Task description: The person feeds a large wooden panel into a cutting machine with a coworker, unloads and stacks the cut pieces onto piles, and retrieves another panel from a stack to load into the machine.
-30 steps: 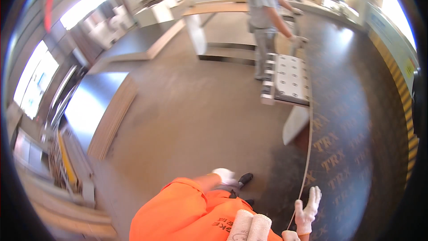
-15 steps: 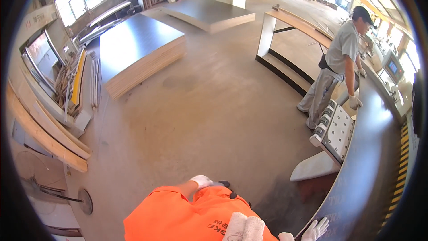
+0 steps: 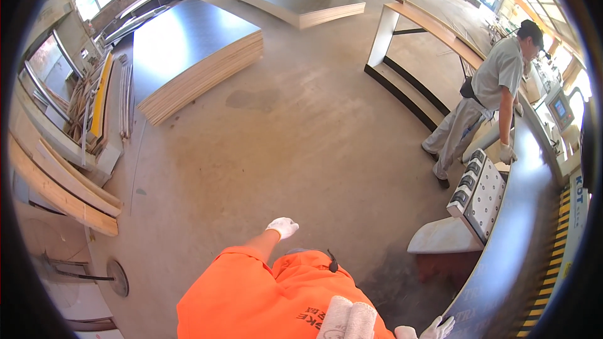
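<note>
My left hand [image 3: 284, 227], in a white glove, is held out in front of my orange top over the bare floor. Its fingers look curled together, and no object shows in it. At the lower right my right hand [image 3: 438, 328], also gloved in white, rests with fingers stretched out at the near edge of a long dark glossy panel [image 3: 502, 257]. Another white glove-like piece [image 3: 405, 333] shows beside that hand; whether it belongs to it I cannot tell. Farther along the same panel, a co-worker's gloved hand [image 3: 507, 154] touches its edge.
The co-worker [image 3: 496, 81], in grey, leans over the panel beside a white perforated machine plate [image 3: 487, 194]. A stack of dark-topped boards [image 3: 201, 69] lies far left, with another stack [image 3: 301, 3] behind. A wood-topped frame [image 3: 433, 22] and a yellow-black striped edge [image 3: 556, 251] are at the right.
My left hand has swung forward, away from my body. My right hand has slid slightly left and down. The co-worker leans lower over the panel. The whole view has shifted a little.
</note>
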### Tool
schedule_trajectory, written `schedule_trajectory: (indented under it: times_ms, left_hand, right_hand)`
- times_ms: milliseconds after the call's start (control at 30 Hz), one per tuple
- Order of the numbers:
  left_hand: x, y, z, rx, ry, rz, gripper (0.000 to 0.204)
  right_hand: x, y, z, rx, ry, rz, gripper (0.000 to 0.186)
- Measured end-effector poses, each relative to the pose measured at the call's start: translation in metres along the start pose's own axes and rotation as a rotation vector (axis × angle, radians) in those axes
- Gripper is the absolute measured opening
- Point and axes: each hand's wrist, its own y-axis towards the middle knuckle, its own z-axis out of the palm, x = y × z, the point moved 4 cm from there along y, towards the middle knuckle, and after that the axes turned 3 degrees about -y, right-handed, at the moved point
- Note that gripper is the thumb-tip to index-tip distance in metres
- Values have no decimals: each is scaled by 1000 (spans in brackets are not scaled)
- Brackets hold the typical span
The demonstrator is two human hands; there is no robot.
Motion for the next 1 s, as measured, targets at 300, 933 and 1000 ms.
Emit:
schedule_trajectory:
  times_ms: [300, 933, 1000]
  left_hand:
    - [-30, -16, 29, 207, 95, 100, 58]
    - [-34, -13, 17, 216, 151, 117, 61]
    - [-34, -14, 20, 224, 157, 131, 61]
  right_hand:
    - [11, -4, -8, 31, 14, 53, 82]
    - [10, -5, -10, -28, 1, 54, 78]
    - [9, -5, -10, -24, 9, 61, 78]
